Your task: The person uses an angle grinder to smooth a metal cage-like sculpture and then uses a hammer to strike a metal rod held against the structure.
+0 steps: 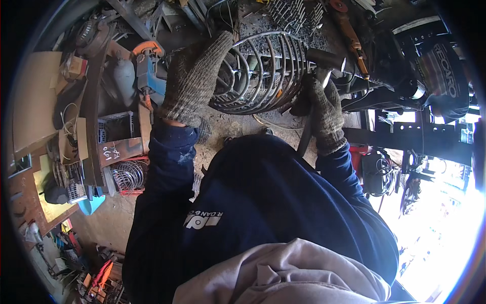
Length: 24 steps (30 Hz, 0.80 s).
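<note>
- At the left hand (195, 81), gloved in grey knit: back turned upward, fingers laid up along the left end of a wire cage (273, 66). Palm and some fingertips hidden; whether gripping a bar or only touching, cannot tell.
- At the right hand (328, 109), gloved alike: closed around the handle of a hammer (325, 59). Dark head just above the fist, end of the dark handle below it and to its left.
- Between both hands: the wire cage, rounded, of curved silvery bars. Left end against the left glove, right end just beside the hammer head.
- Behind both hands: dark blue sleeves (169, 152), pale smudges near the left cuff.
- Just left of the left hand: blue tool (147, 73) with an orange handle; past it, a grey bottle-shaped thing (124, 76).
- Below and left of the left hand: wire coils (129, 175) in a red crate (131, 192). Farther left, a cardboard sheet (33, 96).
- Beyond the hands, past the cage: cluster of thin metal rods (291, 15).
- Above and right of the right hand: long orange tool (349, 35).
- Well right of the right hand: black thing (443, 81) with coloured stripes.
</note>
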Each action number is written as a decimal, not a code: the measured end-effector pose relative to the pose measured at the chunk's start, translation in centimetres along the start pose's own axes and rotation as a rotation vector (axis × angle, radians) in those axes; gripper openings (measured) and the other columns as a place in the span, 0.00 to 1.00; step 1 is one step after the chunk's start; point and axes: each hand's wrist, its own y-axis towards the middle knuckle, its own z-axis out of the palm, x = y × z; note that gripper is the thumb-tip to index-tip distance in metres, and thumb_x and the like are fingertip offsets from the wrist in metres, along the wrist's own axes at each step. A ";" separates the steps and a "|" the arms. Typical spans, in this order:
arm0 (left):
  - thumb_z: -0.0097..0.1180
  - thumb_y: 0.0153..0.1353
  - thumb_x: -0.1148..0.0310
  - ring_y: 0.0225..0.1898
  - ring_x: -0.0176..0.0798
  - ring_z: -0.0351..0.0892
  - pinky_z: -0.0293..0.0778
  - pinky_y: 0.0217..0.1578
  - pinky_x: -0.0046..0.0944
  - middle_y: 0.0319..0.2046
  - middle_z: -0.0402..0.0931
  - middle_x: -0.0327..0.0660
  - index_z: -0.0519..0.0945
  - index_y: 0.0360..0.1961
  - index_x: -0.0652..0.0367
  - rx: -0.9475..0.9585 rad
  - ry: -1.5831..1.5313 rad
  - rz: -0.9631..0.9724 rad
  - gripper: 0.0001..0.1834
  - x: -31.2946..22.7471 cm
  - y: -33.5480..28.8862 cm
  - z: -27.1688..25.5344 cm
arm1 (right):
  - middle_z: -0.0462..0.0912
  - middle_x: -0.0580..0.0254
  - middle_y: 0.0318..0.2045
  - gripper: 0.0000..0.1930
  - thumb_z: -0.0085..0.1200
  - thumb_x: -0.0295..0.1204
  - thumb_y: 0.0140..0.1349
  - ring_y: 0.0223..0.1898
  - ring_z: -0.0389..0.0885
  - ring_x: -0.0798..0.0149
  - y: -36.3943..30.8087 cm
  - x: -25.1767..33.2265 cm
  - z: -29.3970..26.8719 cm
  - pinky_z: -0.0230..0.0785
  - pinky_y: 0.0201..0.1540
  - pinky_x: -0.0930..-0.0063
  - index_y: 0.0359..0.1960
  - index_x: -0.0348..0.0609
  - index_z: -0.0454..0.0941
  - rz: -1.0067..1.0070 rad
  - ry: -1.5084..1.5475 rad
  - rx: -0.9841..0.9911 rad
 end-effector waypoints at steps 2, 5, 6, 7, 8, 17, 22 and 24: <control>0.56 0.69 0.73 0.39 0.30 0.84 0.79 0.37 0.29 0.46 0.85 0.43 0.80 0.59 0.58 -0.050 -0.103 -0.044 0.18 -0.6 0.0 0.3 | 0.81 0.66 0.36 0.22 0.53 0.43 0.72 0.33 0.79 0.73 0.0 0.0 0.3 0.74 0.36 0.78 0.58 0.40 0.75 -0.053 0.017 -0.030; 0.55 0.69 0.73 0.38 0.31 0.84 0.80 0.35 0.30 0.47 0.84 0.43 0.80 0.59 0.59 -0.036 0.172 0.023 0.17 -1.1 0.2 0.1 | 0.81 0.67 0.35 0.21 0.53 0.43 0.72 0.32 0.79 0.73 0.3 0.0 0.8 0.74 0.34 0.77 0.57 0.40 0.75 -0.126 0.017 -0.098; 0.54 0.69 0.73 0.38 0.30 0.84 0.80 0.34 0.30 0.46 0.84 0.43 0.80 0.58 0.59 -0.026 0.224 0.058 0.17 -1.0 0.3 -0.2 | 0.81 0.65 0.33 0.21 0.55 0.42 0.70 0.30 0.79 0.72 0.4 0.0 0.7 0.75 0.33 0.76 0.55 0.40 0.75 -0.108 0.029 -0.093; 0.54 0.70 0.73 0.38 0.30 0.84 0.79 0.34 0.30 0.46 0.85 0.42 0.80 0.58 0.60 -0.017 0.276 0.092 0.17 -0.8 0.4 -0.5 | 0.81 0.64 0.31 0.20 0.58 0.42 0.69 0.28 0.80 0.70 0.6 0.1 0.5 0.77 0.32 0.75 0.53 0.40 0.75 -0.089 0.042 -0.087; 0.54 0.70 0.73 0.38 0.30 0.84 0.79 0.34 0.30 0.45 0.85 0.42 0.80 0.58 0.60 -0.007 0.328 0.126 0.16 -0.6 0.5 -0.8 | 0.81 0.63 0.29 0.20 0.61 0.41 0.67 0.25 0.81 0.69 0.8 0.2 0.3 0.78 0.30 0.74 0.51 0.40 0.75 -0.071 0.054 -0.082; 0.54 0.71 0.68 0.32 0.26 0.83 0.77 0.29 0.28 0.37 0.86 0.38 0.82 0.53 0.59 -0.158 0.036 -0.030 0.14 -0.4 -0.4 -1.0 | 0.79 0.65 0.29 0.16 0.60 0.40 0.68 0.25 0.80 0.69 1.9 -0.3 -1.6 0.78 0.28 0.73 0.48 0.43 0.75 0.057 0.005 -0.193; 0.54 0.70 0.67 0.28 0.28 0.81 0.75 0.26 0.30 0.30 0.84 0.40 0.83 0.52 0.59 -0.062 0.238 0.032 0.14 -0.2 -1.9 -1.7 | 0.80 0.64 0.31 0.16 0.59 0.36 0.68 0.26 0.79 0.70 1.9 -4.8 -3.9 0.76 0.28 0.74 0.51 0.40 0.75 0.157 -0.053 -0.199; 0.55 0.68 0.69 0.29 0.33 0.81 0.74 0.29 0.34 0.30 0.84 0.43 0.85 0.49 0.60 -0.055 0.495 0.108 0.12 1.7 -2.4 -2.4 | 0.80 0.63 0.31 0.18 0.59 0.35 0.67 0.26 0.79 0.69 2.6 -6.8 -4.6 0.76 0.28 0.74 0.53 0.38 0.74 0.163 -0.147 -0.169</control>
